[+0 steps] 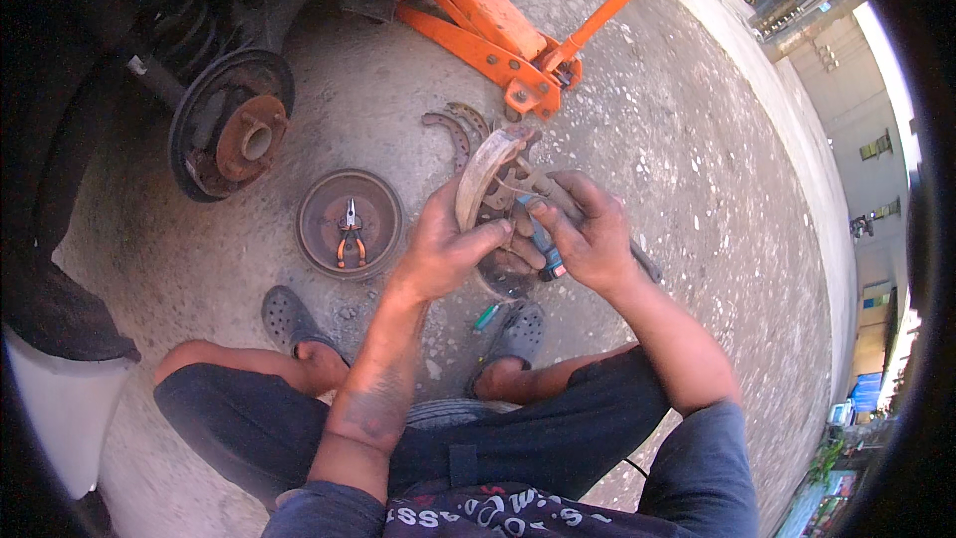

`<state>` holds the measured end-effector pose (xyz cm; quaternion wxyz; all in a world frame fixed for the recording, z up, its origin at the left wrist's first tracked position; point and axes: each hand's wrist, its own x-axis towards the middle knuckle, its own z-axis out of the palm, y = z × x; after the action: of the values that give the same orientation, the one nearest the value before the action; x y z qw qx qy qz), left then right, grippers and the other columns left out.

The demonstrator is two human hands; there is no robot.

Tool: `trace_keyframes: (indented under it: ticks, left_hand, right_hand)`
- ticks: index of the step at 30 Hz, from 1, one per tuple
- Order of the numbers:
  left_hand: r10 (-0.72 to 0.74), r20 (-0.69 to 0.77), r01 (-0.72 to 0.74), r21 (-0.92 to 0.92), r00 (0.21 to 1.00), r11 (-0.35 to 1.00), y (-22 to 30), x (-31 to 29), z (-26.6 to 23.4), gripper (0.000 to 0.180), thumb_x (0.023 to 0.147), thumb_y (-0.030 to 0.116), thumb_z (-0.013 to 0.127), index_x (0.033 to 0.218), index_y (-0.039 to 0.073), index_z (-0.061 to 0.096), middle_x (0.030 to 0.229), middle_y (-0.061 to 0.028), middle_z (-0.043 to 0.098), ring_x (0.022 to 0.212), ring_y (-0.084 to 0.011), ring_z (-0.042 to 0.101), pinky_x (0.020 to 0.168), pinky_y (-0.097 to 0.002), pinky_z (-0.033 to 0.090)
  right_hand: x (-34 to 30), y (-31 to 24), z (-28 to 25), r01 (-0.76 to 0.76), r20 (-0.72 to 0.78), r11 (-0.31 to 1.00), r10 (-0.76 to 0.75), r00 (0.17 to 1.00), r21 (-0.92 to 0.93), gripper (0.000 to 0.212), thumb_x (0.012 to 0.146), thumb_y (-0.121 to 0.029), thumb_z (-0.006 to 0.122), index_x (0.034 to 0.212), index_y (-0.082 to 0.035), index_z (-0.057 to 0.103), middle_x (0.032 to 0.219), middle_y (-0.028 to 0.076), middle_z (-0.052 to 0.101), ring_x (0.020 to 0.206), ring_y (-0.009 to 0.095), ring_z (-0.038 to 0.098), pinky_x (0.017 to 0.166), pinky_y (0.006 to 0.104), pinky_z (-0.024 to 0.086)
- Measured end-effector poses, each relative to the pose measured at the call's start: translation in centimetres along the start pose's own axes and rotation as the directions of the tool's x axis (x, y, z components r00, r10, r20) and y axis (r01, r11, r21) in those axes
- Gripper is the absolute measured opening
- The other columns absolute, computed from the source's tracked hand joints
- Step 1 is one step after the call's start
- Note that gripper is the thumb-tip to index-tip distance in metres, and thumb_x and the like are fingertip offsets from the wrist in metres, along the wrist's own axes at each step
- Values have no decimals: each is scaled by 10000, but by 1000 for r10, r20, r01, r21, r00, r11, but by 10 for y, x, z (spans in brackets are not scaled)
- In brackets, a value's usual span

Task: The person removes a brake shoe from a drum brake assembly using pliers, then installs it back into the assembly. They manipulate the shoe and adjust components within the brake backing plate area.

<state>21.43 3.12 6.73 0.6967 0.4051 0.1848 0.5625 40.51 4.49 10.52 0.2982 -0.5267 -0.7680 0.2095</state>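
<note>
A worn, curved brake shoe (482, 179) is gripped in my left hand (443, 244), its thumb pressed on the inner side. My right hand (593, 239) closes around a long grey metal tool (558, 197), its tip touching the inner side of the shoe. Fingers cover much of that tool, so its exact kind is hidden. Beneath the hands, a blue and black object (546, 251) is partly covered. More brake shoes (460, 130) lie on the ground beyond my left hand. Left of it, orange-handled pliers (351, 235) rest inside a brake drum (311, 257).
A wheel hub with a rusty flange (251, 142) and backing plate juts from the raised vehicle at the upper left. An orange floor jack (498, 45) stands ahead under the body. A green-handled screwdriver (487, 316) lies near my right shoe (520, 331).
</note>
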Motion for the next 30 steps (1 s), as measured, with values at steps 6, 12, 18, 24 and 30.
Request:
trace_keyframes:
  ticks: [6,12,18,24,30]
  left_hand:
    - [230,-180,-190,213,956,958,-17,4,6,558,810,4,651,1311,-26,408,1126,-116,586,1026,-161,581,904,-317,478]
    - [214,-358,-164,164,909,973,-16,4,11,437,802,16,685,1198,-54,513,1089,-102,632,979,-143,603,859,-289,494]
    - [141,-285,-120,89,948,989,-13,3,9,421,783,-3,699,1173,-55,547,1080,-118,651,934,-150,632,826,-284,517]
    - [2,-162,-36,-206,987,978,-5,4,9,470,781,8,684,1216,-65,521,1093,-136,644,939,-184,647,842,-319,544]
    - [8,-177,-77,-385,984,920,-7,1,28,510,793,0,640,1273,-58,478,1125,-141,624,986,-195,635,888,-331,534]
  right_hand:
    - [2,-5,13,11,-73,987,-23,997,-160,352,853,-280,673,1067,-10,604,908,228,656,864,426,634,738,465,495]
    - [16,-9,1,15,81,978,1,997,-207,350,866,-293,655,1068,-12,601,831,223,642,822,425,633,700,463,490]
    - [21,3,-16,109,180,975,-74,981,-196,382,859,-326,664,1072,-17,594,845,223,636,829,413,628,720,463,485]
    - [13,7,-15,112,180,974,-76,981,-196,425,861,-345,661,1122,-23,563,923,239,630,886,422,617,759,473,477]
    - [1,-15,-12,97,54,989,-92,994,-115,404,865,-284,658,1148,-21,537,936,241,626,870,441,619,728,490,476]
